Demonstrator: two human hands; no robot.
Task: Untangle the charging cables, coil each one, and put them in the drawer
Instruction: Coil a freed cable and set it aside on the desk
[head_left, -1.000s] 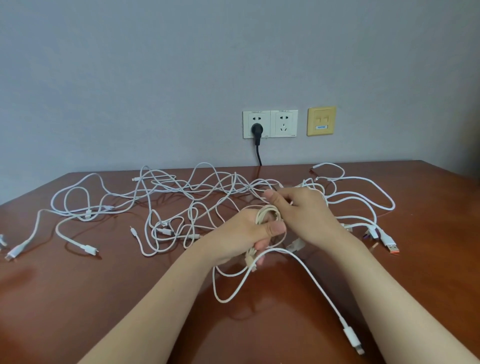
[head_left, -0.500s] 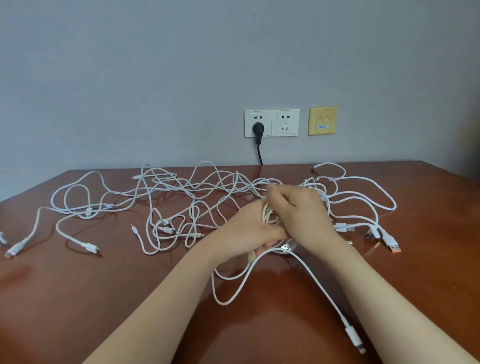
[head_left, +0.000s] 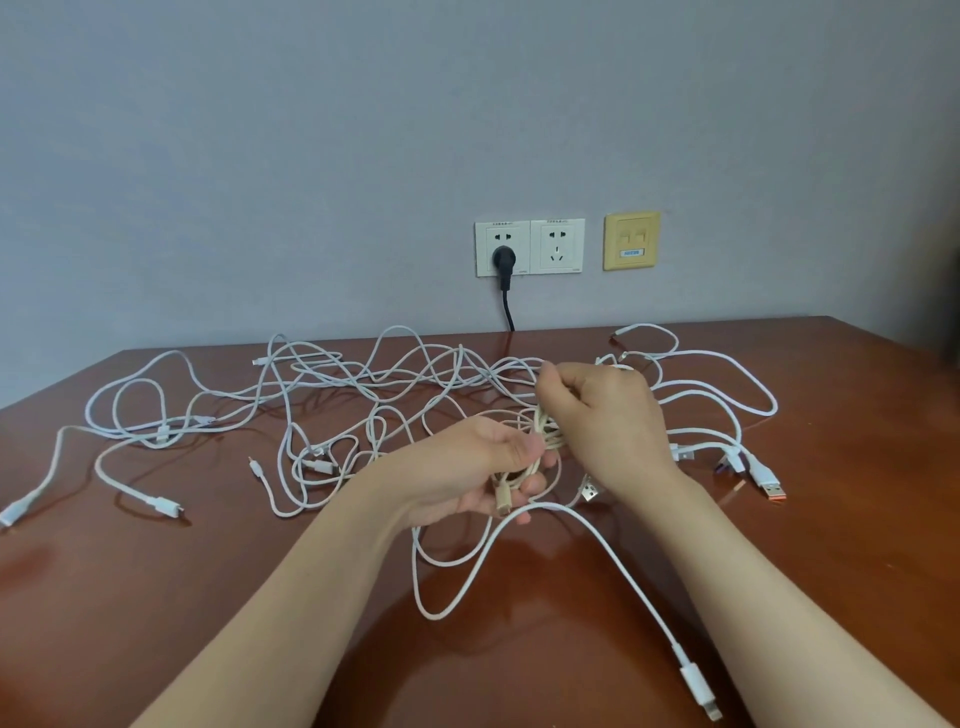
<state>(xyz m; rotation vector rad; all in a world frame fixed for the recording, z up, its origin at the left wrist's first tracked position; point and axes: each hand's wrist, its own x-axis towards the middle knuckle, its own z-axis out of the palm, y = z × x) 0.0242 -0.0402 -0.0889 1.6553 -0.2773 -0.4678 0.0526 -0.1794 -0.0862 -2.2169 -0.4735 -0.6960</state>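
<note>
1. The left hand (head_left: 488, 467) has its grip closed round a small bundle of thin cream-coloured charging cable (head_left: 545, 441). The bundle is in the air just above the shiny red-brown wooden surface (head_left: 156, 597), near its middle.
2. The right hand (head_left: 608, 421) is at 1 o'clock from the left one, right beside the bundle. Its grip is closed too, and it pinches a strand of the same cream cable.
3. I think the step is winding this cable into a neat ring. Make every loop the same size and lay it flat on the one before.
4. Press the ring with the left thumb so no loop slips off.
5. The big mess of thin white charging cables (head_left: 363, 379) lies behind, from 9 o'clock round to 3 o'clock. A long white cable with a chunky plug (head_left: 597, 551) starts near the left hand and runs off to 5 o'clock. Lift the ring clear of both so it does not catch.
6. Tuck the last end in so the ring does not spring open. No drawer shows here.
</note>
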